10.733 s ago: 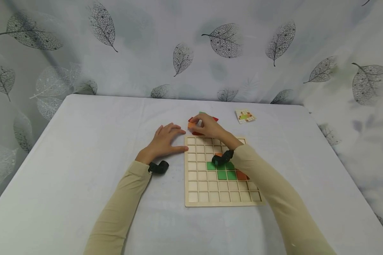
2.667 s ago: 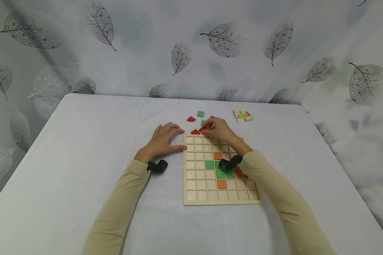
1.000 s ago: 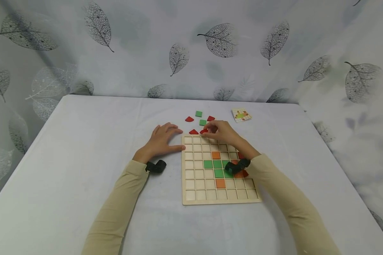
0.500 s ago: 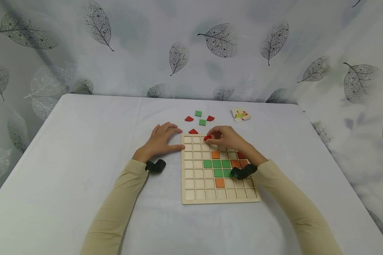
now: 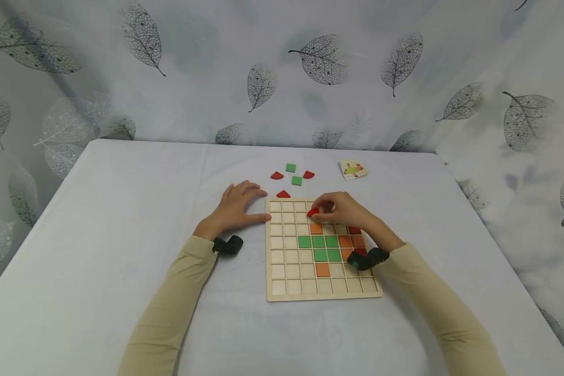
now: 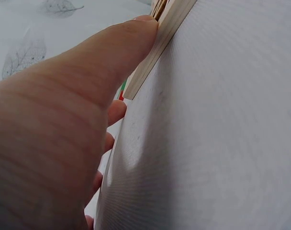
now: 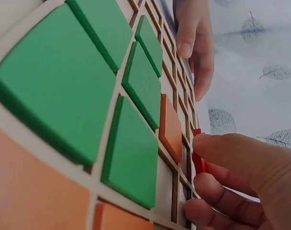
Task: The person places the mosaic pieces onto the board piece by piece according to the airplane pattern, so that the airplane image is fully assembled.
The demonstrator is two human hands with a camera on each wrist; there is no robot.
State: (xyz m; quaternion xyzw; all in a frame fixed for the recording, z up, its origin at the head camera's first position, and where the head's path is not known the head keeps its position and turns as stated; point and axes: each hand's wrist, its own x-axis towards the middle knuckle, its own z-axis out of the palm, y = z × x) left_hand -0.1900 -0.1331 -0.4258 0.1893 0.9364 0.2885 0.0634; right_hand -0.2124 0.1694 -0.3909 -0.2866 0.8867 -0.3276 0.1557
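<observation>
My right hand (image 5: 345, 210) pinches a red fan-shaped tile (image 5: 313, 212) between thumb and fingers, over the upper rows of the wooden grid board (image 5: 324, 298). In the right wrist view the red tile (image 7: 198, 162) is tilted on edge, close over the grid, just beyond an orange square tile (image 7: 170, 129). Spread beside the board's left side, my left hand (image 5: 232, 210) touches its edge with the thumb; the left wrist view shows the thumb (image 6: 121, 48) against the wooden rim. Several green tiles (image 5: 318, 241) fill middle cells, with orange tiles (image 5: 322, 269) and dark red ones around them.
Behind the board lie red fan-shaped tiles (image 5: 283, 194) and two green square tiles (image 5: 296, 180). A small pattern card (image 5: 353, 169) rests farther right. Leaf-printed cloth (image 5: 197, 68) hangs behind the white table (image 5: 122, 219).
My right hand has brought the red tile from behind the board onto its upper rows. Since the earliest frame, an orange tile has appeared low on the board. The left hand stays put.
</observation>
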